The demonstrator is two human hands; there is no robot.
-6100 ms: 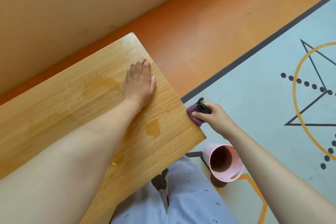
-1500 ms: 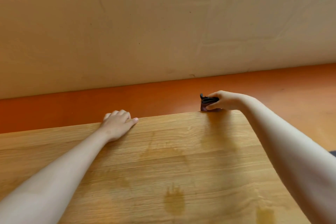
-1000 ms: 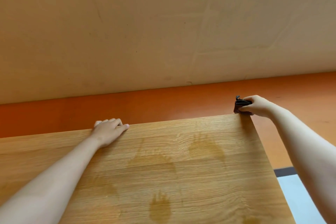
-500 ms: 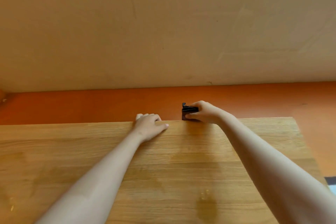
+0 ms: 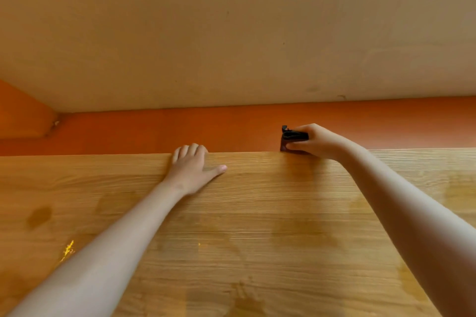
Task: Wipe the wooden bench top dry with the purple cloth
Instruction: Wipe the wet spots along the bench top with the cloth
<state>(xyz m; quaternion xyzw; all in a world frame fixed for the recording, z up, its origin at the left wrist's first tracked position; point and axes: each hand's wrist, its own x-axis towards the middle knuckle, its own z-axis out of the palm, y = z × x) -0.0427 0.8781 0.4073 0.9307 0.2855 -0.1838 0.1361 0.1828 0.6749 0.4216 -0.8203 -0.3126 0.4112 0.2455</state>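
Since half a second ago, slid further left along the far edge of the bench top [image 5: 257, 213] by the right hand [image 5: 318, 140], leaving damp patches nearer the body unwiped. Pinched shut on the folded purple cloth [image 5: 293, 140], pressed at that rim ahead of the knuckles. Left hand [image 5: 192, 168] spread flat, gripping nothing.

The right hand [image 5: 315, 140] covers most of the bunched cloth [image 5: 292, 140], which looks dark. The counter [image 5: 257, 213] runs off the left, right and near edges.
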